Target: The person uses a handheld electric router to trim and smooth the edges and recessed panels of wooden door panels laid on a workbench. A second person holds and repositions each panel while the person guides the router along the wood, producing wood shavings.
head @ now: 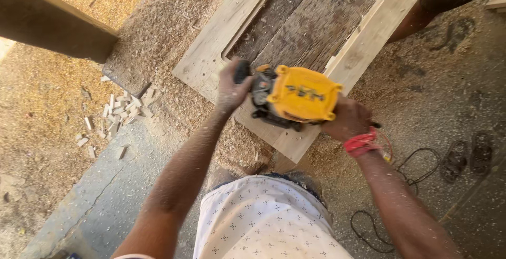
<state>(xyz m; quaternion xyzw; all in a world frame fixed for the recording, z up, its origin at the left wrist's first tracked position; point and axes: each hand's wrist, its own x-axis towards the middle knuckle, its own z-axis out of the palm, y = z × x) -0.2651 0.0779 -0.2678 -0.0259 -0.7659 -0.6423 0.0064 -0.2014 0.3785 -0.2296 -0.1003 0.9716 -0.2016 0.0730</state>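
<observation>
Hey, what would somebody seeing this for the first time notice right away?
The yellow power tool at centre, gripped on both sides by the left hand and right hand, sitting on a wooden frame. Sawdust spreads to the left, with small wood offcuts scattered on the floor.

Pale sawdust and curled wood shavings (153,32) blanket the ground, thickest at upper left. A scatter of small pale wooden offcut blocks (118,112) lies beside them on grey concrete. A thick brown timber beam (52,27) crosses the corner. Far right, a dusty pair of dark sandals (468,159) sits by a looping black cable (416,172).
</observation>
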